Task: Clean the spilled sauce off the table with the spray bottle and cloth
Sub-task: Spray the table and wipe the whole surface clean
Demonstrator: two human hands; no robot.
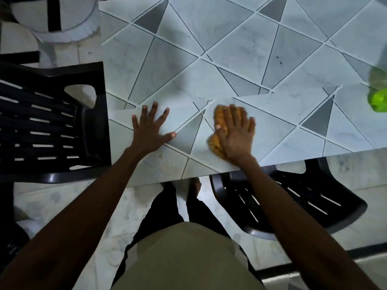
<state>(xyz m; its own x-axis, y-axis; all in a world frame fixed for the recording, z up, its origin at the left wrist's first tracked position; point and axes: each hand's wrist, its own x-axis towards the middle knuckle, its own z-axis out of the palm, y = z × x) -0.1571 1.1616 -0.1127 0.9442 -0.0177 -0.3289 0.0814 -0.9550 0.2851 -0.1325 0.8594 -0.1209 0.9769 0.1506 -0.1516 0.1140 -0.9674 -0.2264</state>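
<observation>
Torso [188,260] | right hand [235,135] presses cloth [215,143] | black chair [41,122] beside table [230,49]

Crumpled orange cloth [218,115] lies on the tile-patterned bench [230,49] near its front edge. A blurred green spray bottle [379,99] sits far right.

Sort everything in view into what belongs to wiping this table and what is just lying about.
Job: orange cloth, pressed under the flat right hand; table; left hand flat on it; blurred green thing at right edge, probably the spray bottle.
Lying about: black chair on the left; black chair at the near edge; white round object, top left.
</observation>
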